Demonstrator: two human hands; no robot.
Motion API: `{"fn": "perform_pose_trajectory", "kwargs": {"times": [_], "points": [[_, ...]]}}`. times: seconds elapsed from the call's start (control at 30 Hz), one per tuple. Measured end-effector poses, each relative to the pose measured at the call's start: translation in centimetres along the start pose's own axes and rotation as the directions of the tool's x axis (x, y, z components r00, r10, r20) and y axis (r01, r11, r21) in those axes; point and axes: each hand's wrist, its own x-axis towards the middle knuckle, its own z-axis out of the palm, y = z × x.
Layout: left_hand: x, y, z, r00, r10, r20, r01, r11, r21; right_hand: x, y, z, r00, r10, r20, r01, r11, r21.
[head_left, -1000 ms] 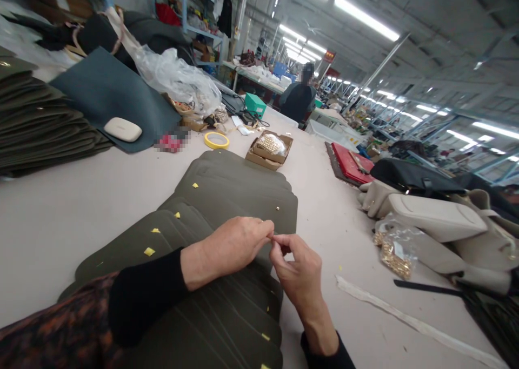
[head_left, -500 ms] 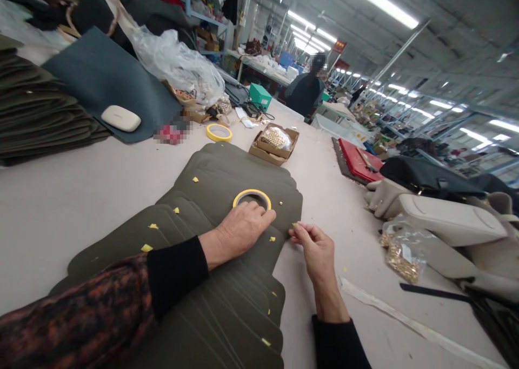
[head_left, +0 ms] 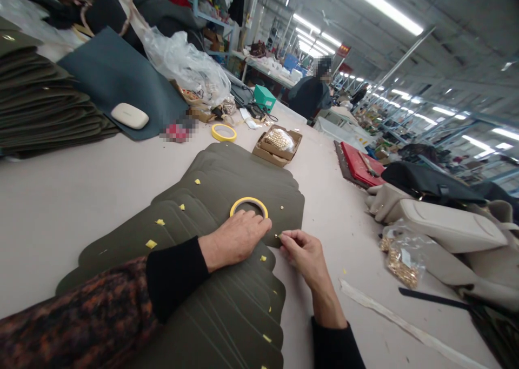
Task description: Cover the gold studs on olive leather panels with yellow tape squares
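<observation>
My left hand (head_left: 239, 238) is closed on the near side of a yellow tape roll (head_left: 248, 200), which rests over the fanned olive-green panels (head_left: 227, 169). Beside it to the right, my right hand (head_left: 305, 253) pinches a tiny yellow scrap of tape, its fingertips at the top panel's right edge next to a small metal stud (head_left: 276, 236). A second stud (head_left: 282, 207) shows farther up that panel. Yellow tape bits, such as one tape piece (head_left: 151, 244), dot the panels on both sides. My left fingertips are partly hidden.
Beyond the panels are another yellow tape roll (head_left: 224, 132) and a cardboard box (head_left: 275, 155) of gold hardware. A panel stack (head_left: 48, 104) and white case (head_left: 130, 115) stand left. Cream bags (head_left: 450, 217) and a hardware bag (head_left: 403, 263) lie right. A person (head_left: 310, 96) sits farther back.
My right hand has moved left and slightly down to the panel's edge, and the lower stud now shows beside its fingertips. My left hand has shifted slightly down and left with the tape roll.
</observation>
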Motion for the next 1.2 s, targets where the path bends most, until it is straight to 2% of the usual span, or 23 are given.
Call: {"fn": "perform_pose_trajectory", "kwargs": {"times": [0.07,0.2,0.4,0.5,0.57,0.63,0.73,0.77,0.83,0.9,0.97,1.03,1.13,1.2], "points": [[0.0,-0.1,0.0,1.000,-0.006,0.007,0.006,1.000,-0.002,-0.2,-0.2,0.5,0.998,-0.062,0.002,0.062,0.985,-0.162],[0.0,-0.1,0.1,1.000,-0.009,0.010,0.009,1.000,-0.002,-0.2,-0.5,1.5,0.985,-0.174,-0.017,0.152,0.900,-0.409],[0.0,-0.2,0.3,1.000,0.006,-0.003,-0.006,1.000,0.004,0.2,-0.9,1.8,0.973,-0.226,0.049,0.208,0.761,-0.615],[0.0,-0.2,0.4,1.000,0.012,-0.003,-0.012,1.000,0.004,-0.1,-0.7,1.2,0.963,-0.270,-0.001,0.193,0.688,-0.699],[0.1,-0.2,0.3,1.000,0.015,-0.002,-0.015,1.000,0.002,-0.4,-0.4,0.5,0.933,-0.359,-0.031,0.239,0.680,-0.693],[0.1,-0.2,0.1,1.000,0.015,0.003,-0.015,1.000,-0.003,-0.6,-0.1,-0.1,0.880,-0.474,0.032,0.374,0.649,-0.663],[0.1,-0.1,-0.4,1.000,0.017,0.017,-0.016,0.999,-0.030,-0.7,0.1,-0.3,0.787,-0.569,0.240,0.565,0.507,-0.651],[0.1,-0.1,-0.6,1.000,0.017,0.023,-0.016,0.999,-0.046,-0.7,0.1,-0.2,0.772,-0.566,0.290,0.590,0.465,-0.660],[0.1,-0.1,-1.0,0.999,0.019,0.031,-0.017,0.996,-0.087,-0.3,-0.1,0.2,0.788,-0.525,0.322,0.571,0.428,-0.700],[0.0,-0.2,-1.2,1.000,0.022,0.017,-0.020,0.992,-0.125,0.2,-0.3,0.7,0.849,-0.447,0.281,0.489,0.465,-0.739],[-0.1,-0.3,-1.4,1.000,0.018,-0.022,-0.021,0.987,-0.158,0.7,-0.6,1.2,0.916,-0.343,0.207,0.376,0.559,-0.739],[-0.2,-0.5,-1.3,0.998,0.015,-0.055,-0.025,0.981,-0.192,1.1,-0.9,1.5,0.960,-0.249,0.132,0.267,0.659,-0.703],[-0.2,-0.8,-1.1,0.997,0.018,-0.068,-0.034,0.972,-0.235,0.9,-1.2,1.4,0.984,-0.166,0.067,0.171,0.759,-0.629],[-0.2,-1.0,-1.1,0.995,0.027,-0.096,-0.051,0.963,-0.264,0.4,-1.3,1.0,0.983,-0.098,0.153,0.168,0.808,-0.564]]}}
